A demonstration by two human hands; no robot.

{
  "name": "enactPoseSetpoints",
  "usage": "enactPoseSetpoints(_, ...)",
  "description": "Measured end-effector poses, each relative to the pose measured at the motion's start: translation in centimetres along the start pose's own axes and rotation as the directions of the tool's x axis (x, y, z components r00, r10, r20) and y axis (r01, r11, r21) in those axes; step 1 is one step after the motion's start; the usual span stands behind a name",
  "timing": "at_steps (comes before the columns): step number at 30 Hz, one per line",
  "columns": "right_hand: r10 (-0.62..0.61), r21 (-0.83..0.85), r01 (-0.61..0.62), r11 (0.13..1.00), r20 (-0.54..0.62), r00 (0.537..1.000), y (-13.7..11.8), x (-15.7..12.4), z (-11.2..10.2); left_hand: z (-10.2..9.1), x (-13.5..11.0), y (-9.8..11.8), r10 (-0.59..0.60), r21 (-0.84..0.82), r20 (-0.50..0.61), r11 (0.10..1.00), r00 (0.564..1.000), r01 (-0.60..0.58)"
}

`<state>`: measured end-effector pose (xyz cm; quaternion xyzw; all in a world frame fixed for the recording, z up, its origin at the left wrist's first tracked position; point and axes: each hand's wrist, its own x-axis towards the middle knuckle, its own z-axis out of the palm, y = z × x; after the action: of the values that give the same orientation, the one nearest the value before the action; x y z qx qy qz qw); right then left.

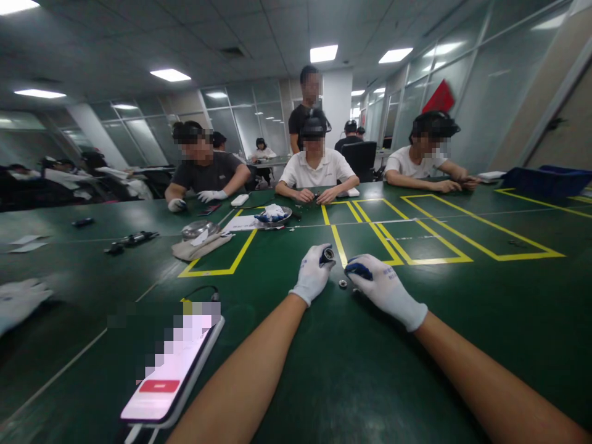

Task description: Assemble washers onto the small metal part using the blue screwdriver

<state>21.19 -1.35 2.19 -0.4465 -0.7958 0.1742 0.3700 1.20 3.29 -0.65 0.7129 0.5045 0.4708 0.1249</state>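
Left hand [312, 275] gripping dark cylindrical part [328, 255], open end up; right hand [389, 290] beside small metal ring [343, 284].

Both hands gloved, over the green table [351, 370]. Left: fingers closed round the cylindrical part, its bright-rimmed mouth exposed, held on the near side of the yellow tape [339, 245]. Right: fingers curled, blue-coated tips turned down toward the table; cannot tell whether anything is pinched between them. Ring lies flat in the gap between the hands; a second small piece [356, 290] sits just under the right fingertips, partly hidden, contact unclear. Step in hand, by judgement: steadying the cylinder while handling small loose pieces. Any pick-up from here would call for a fine right-hand pinch, left grip kept steady.
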Motion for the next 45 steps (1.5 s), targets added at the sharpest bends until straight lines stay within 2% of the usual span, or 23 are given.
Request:
enactPoseSetpoints(2, 0.096, 0.022, -0.094, 0.995, -0.109, 0.989, 0.2, 0.2, 0.3, 0.2, -0.2, 0.2, 0.018, -0.007, 0.053, 1.000, 0.998, -0.018)
enactPoseSetpoints(4, 0.131, 0.044, -0.125, 0.991, -0.184, 0.974, 0.5, 0.5, 0.6, 0.6, -0.3, 0.5, 0.036, -0.032, 0.097, 0.999, 0.995, -0.033)
enactPoseSetpoints(7, 0.039, 0.026, -0.033, 0.999, -0.248, 0.968, 0.9, 0.8, 1.1, 1.0, -0.3, 1.1, 0.070, -0.046, 0.157, 0.997, 0.985, -0.064)
enactPoseSetpoints(11, -0.074, -0.034, 0.068, 0.997, -0.220, 0.973, 0.8, 0.8, 1.4, 0.9, -0.3, 1.5, 0.086, -0.004, 0.188, 0.996, 0.978, -0.087)
enactPoseSetpoints(15, -0.131, -0.037, 0.127, 0.991, -0.173, 0.976, 0.6, 0.6, 1.5, 0.7, -0.3, 1.5, 0.117, 0.017, 0.180, 0.992, 0.977, -0.122)
enactPoseSetpoints(27, -0.013, -0.037, 0.008, 0.999, -0.138, 0.990, 0.8, 0.5, 0.8, 0.9, -0.6, 1.0, 0.157, -0.014, 0.236, 0.987, 0.959, -0.158)
enactPoseSetpoints(31, -0.028, -0.049, 0.022, 0.999, -0.118, 0.993, 0.8, 0.4, 0.9, 0.9, -0.6, 0.8, 0.155, -0.029, 0.202, 0.988, 0.967, -0.152)
enactPoseSetpoints(35, -0.093, -0.099, 0.083, 0.992, -0.103, 0.990, 0.6, 0.2, 1.2, 0.8, -0.5, 1.0, 0.152, -0.041, 0.165, 0.988, 0.975, -0.147)
enactPoseSetpoints(41, -0.106, -0.160, 0.090, 0.983, -0.095, 0.990, 0.8, 0.0, 1.4, 0.6, -0.7, 1.6, 0.182, -0.077, 0.214, 0.983, 0.960, -0.169)
enactPoseSetpoints(45, -0.106, -0.188, 0.081, 0.979, -0.123, 0.987, 0.9, 0.1, 1.5, 0.7, -0.7, 1.7, 0.181, -0.065, 0.206, 0.983, 0.962, -0.171)
